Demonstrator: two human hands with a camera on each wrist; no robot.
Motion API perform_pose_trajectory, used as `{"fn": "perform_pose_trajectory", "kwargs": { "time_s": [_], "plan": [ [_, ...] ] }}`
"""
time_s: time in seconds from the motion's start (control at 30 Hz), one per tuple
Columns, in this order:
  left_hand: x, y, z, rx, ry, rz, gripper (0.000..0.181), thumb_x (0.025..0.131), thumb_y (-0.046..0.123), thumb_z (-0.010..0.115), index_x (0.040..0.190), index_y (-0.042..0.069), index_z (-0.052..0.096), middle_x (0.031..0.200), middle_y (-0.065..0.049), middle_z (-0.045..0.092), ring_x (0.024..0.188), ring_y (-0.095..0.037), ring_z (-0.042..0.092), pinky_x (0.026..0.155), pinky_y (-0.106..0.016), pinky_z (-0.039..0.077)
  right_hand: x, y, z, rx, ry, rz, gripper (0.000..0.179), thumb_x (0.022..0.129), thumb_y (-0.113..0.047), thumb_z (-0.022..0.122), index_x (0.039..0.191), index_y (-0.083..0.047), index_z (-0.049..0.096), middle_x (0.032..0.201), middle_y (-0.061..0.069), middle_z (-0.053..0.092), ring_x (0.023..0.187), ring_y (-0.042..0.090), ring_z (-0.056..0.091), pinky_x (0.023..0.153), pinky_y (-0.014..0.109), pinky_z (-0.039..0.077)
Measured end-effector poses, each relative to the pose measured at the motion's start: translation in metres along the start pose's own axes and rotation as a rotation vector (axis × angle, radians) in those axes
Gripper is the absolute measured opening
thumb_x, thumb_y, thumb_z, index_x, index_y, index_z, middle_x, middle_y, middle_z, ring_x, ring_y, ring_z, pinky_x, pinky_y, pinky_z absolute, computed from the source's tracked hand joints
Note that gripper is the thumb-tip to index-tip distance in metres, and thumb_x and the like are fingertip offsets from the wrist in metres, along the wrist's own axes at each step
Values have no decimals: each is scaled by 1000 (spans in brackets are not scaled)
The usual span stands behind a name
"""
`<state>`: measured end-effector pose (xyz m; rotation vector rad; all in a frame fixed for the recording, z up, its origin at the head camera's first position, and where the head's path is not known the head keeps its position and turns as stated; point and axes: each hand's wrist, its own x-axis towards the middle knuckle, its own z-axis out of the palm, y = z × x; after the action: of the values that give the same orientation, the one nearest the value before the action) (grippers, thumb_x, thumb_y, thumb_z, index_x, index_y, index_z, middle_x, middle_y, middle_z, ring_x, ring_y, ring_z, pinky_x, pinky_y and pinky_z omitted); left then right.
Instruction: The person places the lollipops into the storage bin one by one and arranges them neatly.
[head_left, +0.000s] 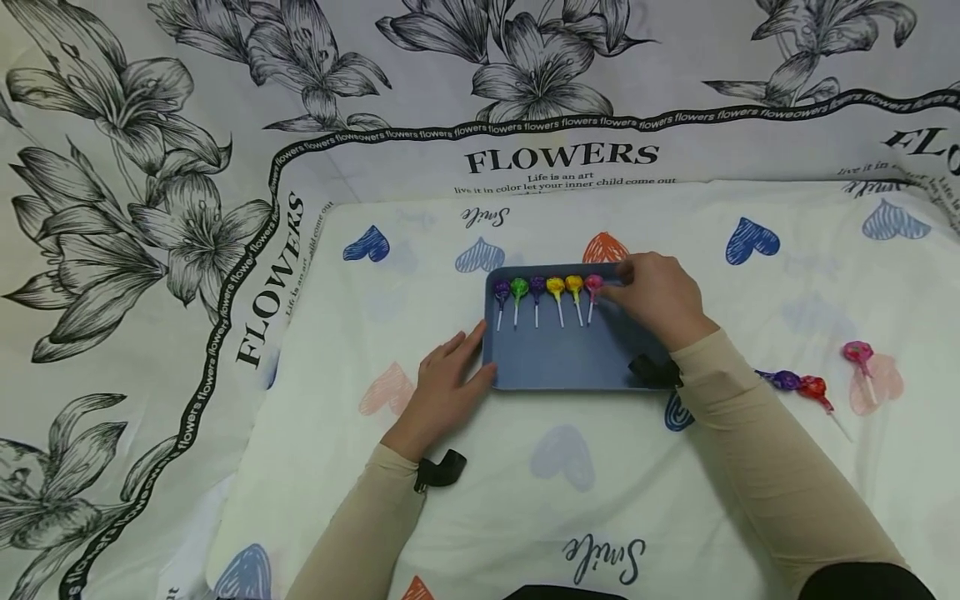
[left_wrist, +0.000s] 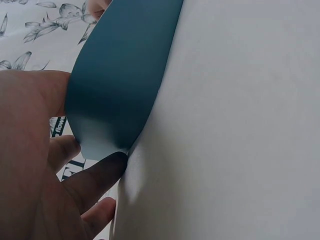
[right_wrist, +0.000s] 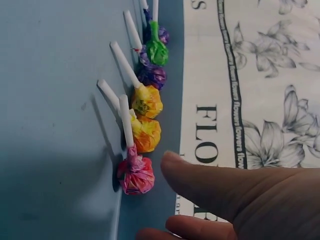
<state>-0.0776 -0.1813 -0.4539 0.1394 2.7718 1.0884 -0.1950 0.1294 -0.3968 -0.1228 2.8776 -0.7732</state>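
Note:
A blue-grey tray [head_left: 555, 360] lies on the white cloth, with several wrapped lollipops in a row along its far side. My left hand [head_left: 444, 385] rests against the tray's left edge and near corner; in the left wrist view its fingers [left_wrist: 95, 180] touch the tray's outer wall. At the row's right end, my right hand [head_left: 662, 298] hovers by the pink lollipop [head_left: 593, 284]. The right wrist view shows the thumb [right_wrist: 200, 182] just apart from that lollipop's wrapper. Beside it stand two yellow lollipops [right_wrist: 146, 135], then purple and green ones.
Right of the tray, a purple lollipop [head_left: 786, 380], a red lollipop [head_left: 813, 388] and another pink lollipop [head_left: 858, 353] lie on the cloth. My right forearm passes between them and the tray. A flower-printed cloth [head_left: 540, 75] lies beyond.

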Motion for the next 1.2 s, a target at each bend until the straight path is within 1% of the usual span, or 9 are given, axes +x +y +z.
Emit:
{"fn": "perform_pose_trajectory", "kwargs": {
  "time_s": [0.1,0.23,0.3,0.57,0.7,0.97,1.2],
  "plan": [
    [0,-1,1,-1,2,-4,68,105,50,55,166,43,26,167,-1,41,159,-25,24,127,-57,12,-4,1,-2,9,6,2,57,94,-43,79,127,2,71,124,24,71,108,40,66,83,54,57],
    [0,-2,1,-2,7,3,68,105,51,55,166,43,26,167,-2,41,159,-26,24,126,-58,12,-12,4,-7,19,35,-8,61,92,-46,80,130,1,69,125,24,71,110,41,66,82,55,57],
    [1,-2,0,-3,9,10,68,105,50,55,166,41,27,166,-2,42,159,-26,25,126,-59,12,-15,6,-9,26,50,-10,62,92,-46,80,131,0,68,125,24,71,110,42,66,82,56,57],
    [1,0,0,-5,8,-2,67,105,51,54,166,43,27,166,-1,42,159,-26,24,126,-60,13,-24,16,-14,35,78,-9,64,93,-49,77,133,1,68,125,25,72,109,42,68,79,55,57],
    [1,-1,1,-1,10,0,67,105,50,54,166,42,27,166,-2,42,159,-26,25,126,-58,12,-28,21,-16,34,96,-10,63,94,-48,77,131,2,68,123,26,72,106,42,68,78,55,57],
    [1,-1,1,-7,21,1,68,104,50,56,166,43,28,166,-4,43,158,-27,26,126,-58,12,-34,29,-22,35,121,5,60,97,-45,74,131,3,68,124,28,70,107,44,67,79,57,56],
    [0,-2,2,-11,15,0,67,105,51,55,166,43,28,166,-3,42,159,-28,25,126,-59,12,-40,40,-25,37,157,7,53,97,-41,75,126,3,70,119,27,71,96,41,70,72,54,56]
  ]
}}
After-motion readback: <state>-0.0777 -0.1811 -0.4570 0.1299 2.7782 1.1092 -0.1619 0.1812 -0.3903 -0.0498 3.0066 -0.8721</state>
